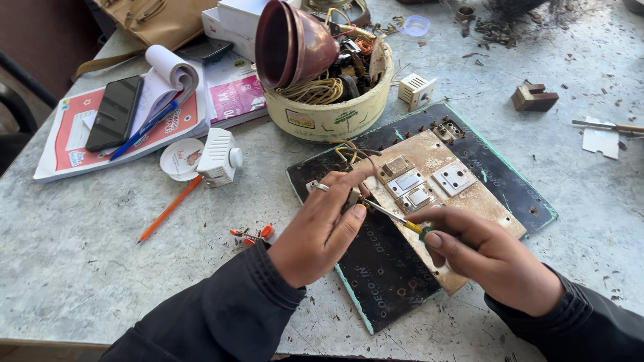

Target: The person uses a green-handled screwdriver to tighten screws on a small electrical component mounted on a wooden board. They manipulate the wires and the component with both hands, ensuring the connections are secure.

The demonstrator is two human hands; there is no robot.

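Clearly my right hand (496, 265) pinches the screwdriver (396, 219) at centre frame; my left hand (322, 224), fingers curled, pins a small switch part (353, 198)—a slipping tip could jab that thumb.

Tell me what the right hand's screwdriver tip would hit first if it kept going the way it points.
The right hand aims the screwdriver up-left; its tip already sits at the small part pinched in the left hand. That part, then the left thumb, comes first, though depth is unclear.

Left hand (322, 224) curled with forefinger stretched forward; right hand (493, 258) closed in a pinch grip.
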